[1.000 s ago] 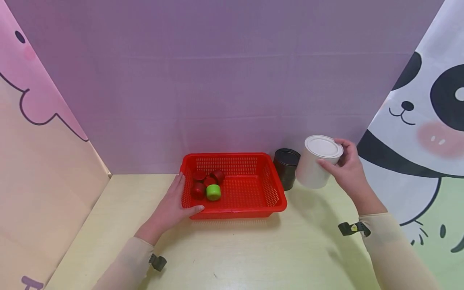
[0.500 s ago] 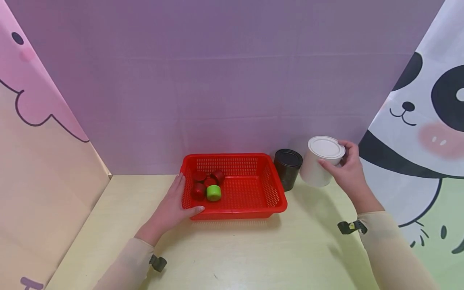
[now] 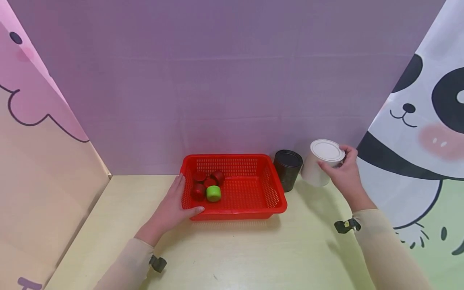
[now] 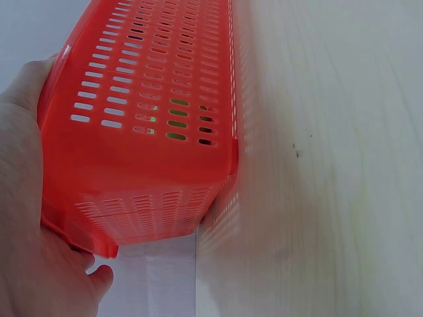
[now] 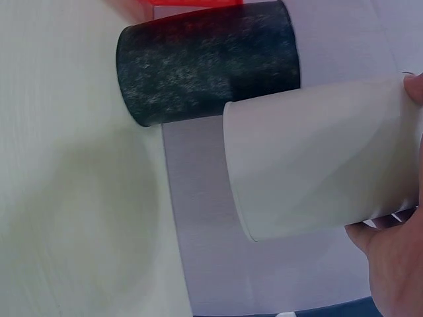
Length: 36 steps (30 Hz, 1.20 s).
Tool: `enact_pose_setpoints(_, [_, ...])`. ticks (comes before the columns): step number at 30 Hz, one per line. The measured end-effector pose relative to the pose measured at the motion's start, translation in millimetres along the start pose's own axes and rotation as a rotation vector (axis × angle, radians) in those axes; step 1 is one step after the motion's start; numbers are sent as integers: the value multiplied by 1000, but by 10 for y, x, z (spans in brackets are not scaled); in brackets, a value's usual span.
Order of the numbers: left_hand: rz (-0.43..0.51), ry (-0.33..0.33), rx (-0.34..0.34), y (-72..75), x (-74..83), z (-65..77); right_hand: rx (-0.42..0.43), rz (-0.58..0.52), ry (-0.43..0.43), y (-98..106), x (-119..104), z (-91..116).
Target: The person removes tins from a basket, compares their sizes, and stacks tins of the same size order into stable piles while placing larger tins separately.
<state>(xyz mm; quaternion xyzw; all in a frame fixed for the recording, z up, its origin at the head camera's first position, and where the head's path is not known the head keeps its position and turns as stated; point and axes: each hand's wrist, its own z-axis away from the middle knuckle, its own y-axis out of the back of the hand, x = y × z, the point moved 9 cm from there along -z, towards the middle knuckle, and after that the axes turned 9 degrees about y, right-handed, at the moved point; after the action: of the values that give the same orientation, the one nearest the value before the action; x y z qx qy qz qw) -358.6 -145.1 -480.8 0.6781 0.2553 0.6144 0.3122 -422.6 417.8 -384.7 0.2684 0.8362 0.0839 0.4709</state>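
Observation:
In the head view, my right hand grips the upper part of a white cylindrical canister with a flat lid. In the right wrist view the canister's base hangs a little above the table. Right beside it, a black canister stands upright. My left hand rests on the near left corner of a red plastic basket, thumb along the front rim and fingers stretched along the left side. Inside the basket's left half sit several red round caps and one green cap.
The pale wooden table runs up to a purple cloth wall at the back. A panda-printed panel closes the right side, near my right hand. A pink and beige panel bounds the left.
The white canister has shifted slightly right and tipped more upright, and my right hand has come a bit lower with it. My left hand and the basket stay put.

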Motion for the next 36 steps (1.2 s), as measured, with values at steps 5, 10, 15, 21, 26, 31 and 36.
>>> enact_pose_setpoints(5, [-3, -5, -4, -7, -18, -7, 19, -11, -2, -36, 96, -10])
enact_pose_setpoints(10, [7, -2, -5, -12, -27, -11, 30, -19, -11, -79, 175, -20])
enact_pose_setpoints(15, [1, -1, -7, -27, -37, -20, 12, 28, -43, -99, 250, -3])
enact_pose_setpoints(21, [-4, -4, -8, -32, -37, -26, 7, 48, -53, -119, 304, -2])
enact_pose_setpoints(26, [-12, -5, -2, -25, -38, -32, 0, 58, -52, -150, 378, -28])
enact_pose_setpoints(31, [-14, -2, 2, -20, -47, -36, -12, 54, -58, -193, 439, -30])
enact_pose_setpoints(36, [-9, 2, -3, -27, -52, -32, -21, 59, -69, -215, 463, -10])
